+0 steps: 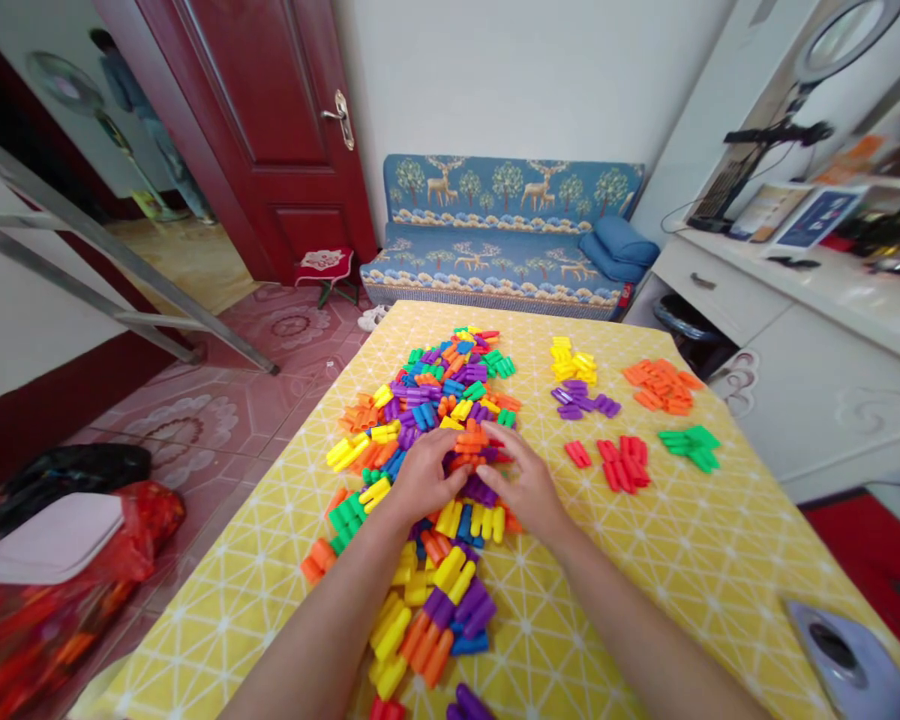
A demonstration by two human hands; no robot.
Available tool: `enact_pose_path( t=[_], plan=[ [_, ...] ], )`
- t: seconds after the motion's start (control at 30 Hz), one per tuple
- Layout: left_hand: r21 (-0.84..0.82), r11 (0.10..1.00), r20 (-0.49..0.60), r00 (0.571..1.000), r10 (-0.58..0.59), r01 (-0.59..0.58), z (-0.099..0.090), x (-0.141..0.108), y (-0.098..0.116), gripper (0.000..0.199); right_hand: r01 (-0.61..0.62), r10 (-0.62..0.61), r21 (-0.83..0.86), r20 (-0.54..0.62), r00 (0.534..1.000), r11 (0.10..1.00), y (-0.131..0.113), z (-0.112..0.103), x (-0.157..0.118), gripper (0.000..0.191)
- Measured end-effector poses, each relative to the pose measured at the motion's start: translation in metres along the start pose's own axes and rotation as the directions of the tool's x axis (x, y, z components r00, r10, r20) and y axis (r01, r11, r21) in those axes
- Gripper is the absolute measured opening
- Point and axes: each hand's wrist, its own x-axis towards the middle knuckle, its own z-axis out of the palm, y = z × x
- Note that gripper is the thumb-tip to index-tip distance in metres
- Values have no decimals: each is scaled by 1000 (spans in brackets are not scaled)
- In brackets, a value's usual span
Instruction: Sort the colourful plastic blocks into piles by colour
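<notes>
A long mixed pile of coloured plastic pieces (420, 405) runs down the left and middle of the yellow tablecloth (615, 600). Over its middle, my left hand (429, 472) has its fingers around the left side of some orange pieces (471, 440). My right hand (523, 482) is at their right side, thumb and fingers apart. To the right lie separate groups: yellow pieces (574, 362), purple pieces (585, 400), orange pieces (661, 386), red pieces (624, 463) and green pieces (691, 447).
A blue sofa (487, 225) stands beyond the table. At the right are a white cabinet (720, 290) and a grey-violet object (855, 660) on the table corner. Bags (150, 520) and a metal ladder (120, 250) are at the left. A person (146, 115) stands beyond the doorway.
</notes>
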Motion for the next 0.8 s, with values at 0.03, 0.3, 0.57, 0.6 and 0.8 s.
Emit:
enact_pose_path(
  t=[0.03, 0.3, 0.57, 0.6, 0.8],
  plan=[
    [-26, 1000, 6, 1000, 15, -15, -1, 0, 1, 36, 4, -4, 5, -2, 1000, 1000, 0, 8, -2, 48],
    [-142, 981, -96, 985, -143, 129, 3, 0, -1, 32, -80, 86, 40, -202, 976, 996, 19, 21, -10, 30],
    [-158, 970, -184, 959, -215, 187, 5, 0, -6, 44, -80, 80, -26, -14, 997, 996, 29, 5, -15, 44],
    [-100, 977, -190, 960, -204, 188, 3, -1, -4, 43, -65, 65, -40, -4, 998, 997, 29, 4, -15, 46],
    [249, 961, -45, 992, -115, 123, -6, -3, 11, 32, -4, 9, -138, 35, 999, 990, 31, 5, -11, 41]
  ],
)
